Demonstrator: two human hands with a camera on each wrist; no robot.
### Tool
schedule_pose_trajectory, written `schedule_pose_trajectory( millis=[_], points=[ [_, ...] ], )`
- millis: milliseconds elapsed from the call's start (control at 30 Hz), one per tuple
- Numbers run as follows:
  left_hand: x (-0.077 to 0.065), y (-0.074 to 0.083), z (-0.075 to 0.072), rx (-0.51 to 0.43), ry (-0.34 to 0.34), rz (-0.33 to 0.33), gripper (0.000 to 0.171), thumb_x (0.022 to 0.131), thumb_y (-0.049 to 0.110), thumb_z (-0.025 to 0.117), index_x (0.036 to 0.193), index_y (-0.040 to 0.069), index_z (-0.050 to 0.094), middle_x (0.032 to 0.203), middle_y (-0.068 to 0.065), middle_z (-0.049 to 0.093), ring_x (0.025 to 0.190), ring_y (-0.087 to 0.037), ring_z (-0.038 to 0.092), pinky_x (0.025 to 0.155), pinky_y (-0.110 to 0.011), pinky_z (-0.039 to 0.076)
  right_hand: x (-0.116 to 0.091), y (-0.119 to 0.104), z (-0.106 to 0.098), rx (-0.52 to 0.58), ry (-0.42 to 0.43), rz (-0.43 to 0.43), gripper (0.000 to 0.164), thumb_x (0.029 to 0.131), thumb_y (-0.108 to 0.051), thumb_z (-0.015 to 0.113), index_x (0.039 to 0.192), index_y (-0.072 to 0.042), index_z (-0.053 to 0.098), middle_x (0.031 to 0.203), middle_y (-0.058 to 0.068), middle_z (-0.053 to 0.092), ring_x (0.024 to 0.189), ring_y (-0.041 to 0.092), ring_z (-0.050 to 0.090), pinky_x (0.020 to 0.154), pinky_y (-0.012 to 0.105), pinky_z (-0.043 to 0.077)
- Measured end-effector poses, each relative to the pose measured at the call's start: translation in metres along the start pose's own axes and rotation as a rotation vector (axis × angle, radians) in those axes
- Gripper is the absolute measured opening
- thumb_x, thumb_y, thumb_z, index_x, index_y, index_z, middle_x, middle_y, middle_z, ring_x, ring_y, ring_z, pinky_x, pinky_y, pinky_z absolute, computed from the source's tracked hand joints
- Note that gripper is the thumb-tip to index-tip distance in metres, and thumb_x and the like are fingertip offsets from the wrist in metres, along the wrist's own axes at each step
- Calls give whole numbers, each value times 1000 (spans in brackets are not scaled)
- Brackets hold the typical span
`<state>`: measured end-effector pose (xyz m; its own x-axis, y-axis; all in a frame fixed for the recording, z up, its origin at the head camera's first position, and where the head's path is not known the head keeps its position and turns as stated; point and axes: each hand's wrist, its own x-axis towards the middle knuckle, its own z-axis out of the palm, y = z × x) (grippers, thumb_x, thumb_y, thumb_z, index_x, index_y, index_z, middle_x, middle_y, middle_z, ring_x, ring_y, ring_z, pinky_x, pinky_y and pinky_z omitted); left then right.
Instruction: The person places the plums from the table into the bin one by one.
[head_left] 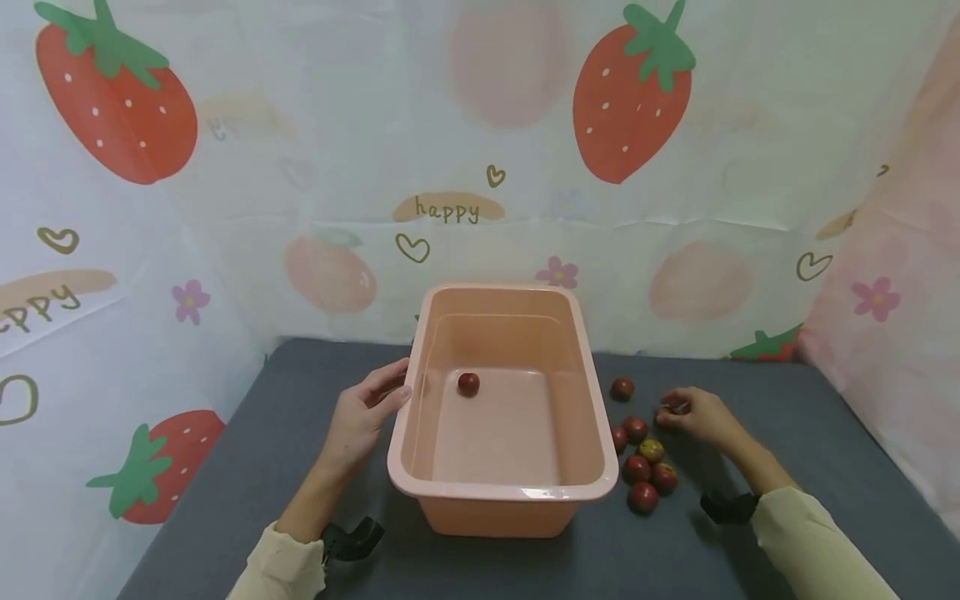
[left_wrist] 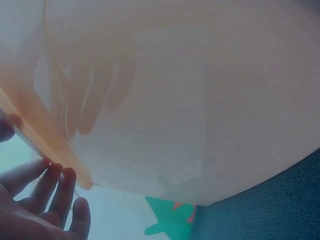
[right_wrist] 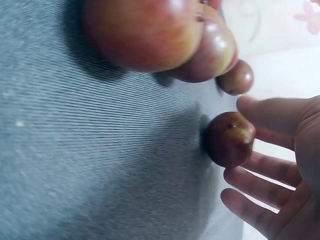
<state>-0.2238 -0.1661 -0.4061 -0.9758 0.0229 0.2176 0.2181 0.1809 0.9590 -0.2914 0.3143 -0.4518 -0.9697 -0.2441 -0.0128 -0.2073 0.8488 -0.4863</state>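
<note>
A pink plastic basin (head_left: 513,493) stands on the table, with one dark red plum (head_left: 468,384) on its floor. My left hand (head_left: 365,414) holds the basin's left rim, thumb on the upper side and fingers beneath; the left wrist view shows these fingers (left_wrist: 65,185) along the rim. To the right of the basin, my right hand (head_left: 697,414) is at a dark plum (right_wrist: 230,140) on the table, thumb against one side and fingers curled round the other. In the head view this plum is mostly hidden by the fingers.
Several red and yellowish plums (head_left: 642,497) lie clustered close along the basin's right side. A single plum (head_left: 622,388) sits farther back. A printed cloth (head_left: 480,258) with strawberries hangs behind the dark grey table (head_left: 315,375).
</note>
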Motion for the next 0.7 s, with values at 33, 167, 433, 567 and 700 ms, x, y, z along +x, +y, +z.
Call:
schedule_pose_trajectory(
  millis=[33,167,433,567,700],
  points=[
    [0,0,0,0,-2,0,46,94,15,64,138,5,55,134,-18,59,123,-30,56,89,-11,48,0,0,1,-4,2,-2,35,88,-19,71,111,7,65,101,25,67,90,37,65,75,47,54],
    [0,-1,0,-1,2,1,46,94,15,64,137,5,55,133,-18,60,120,-24,58,89,-12,49,-2,0,5,-8,26,-12,30,87,-15,71,106,7,67,97,23,67,87,36,65,74,48,54],
    [0,-2,-1,15,2,1,47,94,19,64,138,6,54,133,-17,60,115,-10,60,89,-12,49,-3,3,9,10,45,8,29,88,-15,70,107,6,67,98,23,69,88,36,66,74,47,54],
    [0,-2,-1,12,-1,1,47,95,18,64,138,6,54,133,-18,59,118,-17,60,89,-12,49,-4,5,10,20,51,21,29,88,-15,69,108,6,67,98,22,69,88,35,66,74,46,54],
    [0,-2,-2,14,-1,-2,47,95,19,64,139,6,54,133,-17,59,117,-15,59,89,-12,49,-5,5,8,28,54,26,28,89,-15,68,108,5,67,99,21,70,88,33,66,73,45,54]
  ],
)
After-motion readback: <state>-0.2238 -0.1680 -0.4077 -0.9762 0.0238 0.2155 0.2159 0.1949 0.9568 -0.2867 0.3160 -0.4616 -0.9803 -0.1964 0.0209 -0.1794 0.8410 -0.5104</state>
